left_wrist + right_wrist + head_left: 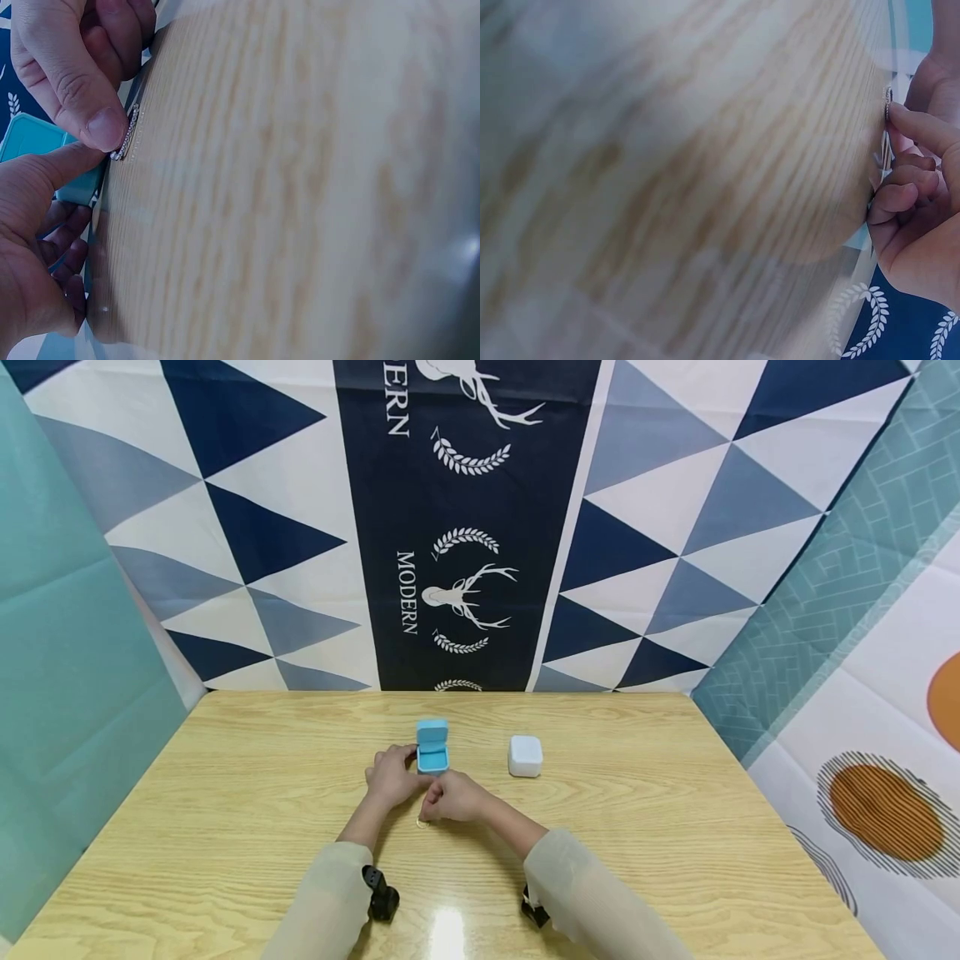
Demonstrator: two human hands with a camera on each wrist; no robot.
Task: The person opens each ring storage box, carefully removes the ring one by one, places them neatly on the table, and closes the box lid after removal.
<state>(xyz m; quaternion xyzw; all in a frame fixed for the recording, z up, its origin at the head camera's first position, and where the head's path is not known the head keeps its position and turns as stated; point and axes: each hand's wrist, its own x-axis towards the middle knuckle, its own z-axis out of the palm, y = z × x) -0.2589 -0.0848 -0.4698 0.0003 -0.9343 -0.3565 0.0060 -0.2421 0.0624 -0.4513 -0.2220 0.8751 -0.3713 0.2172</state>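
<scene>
A small blue ring box (432, 762) stands with its lid raised near the back of the table. My left hand (393, 776) holds it from the left, thumb along its front and fingers at its side. The box (81, 189) shows partly behind that thumb in the left wrist view. Just in front of the box, my right hand (454, 797) pinches a thin ring (422, 823) at its edge, low at the tabletop. Small stones line the ring's band (127, 135) in the left wrist view. The right hand's other fingers (896, 199) are curled in.
A white rounded box (525, 756) sits to the right of the ring box. The wooden table (637, 843) ends at a patterned cloth (465, 527) behind. Black wrist cameras (382, 895) are strapped at both sleeves.
</scene>
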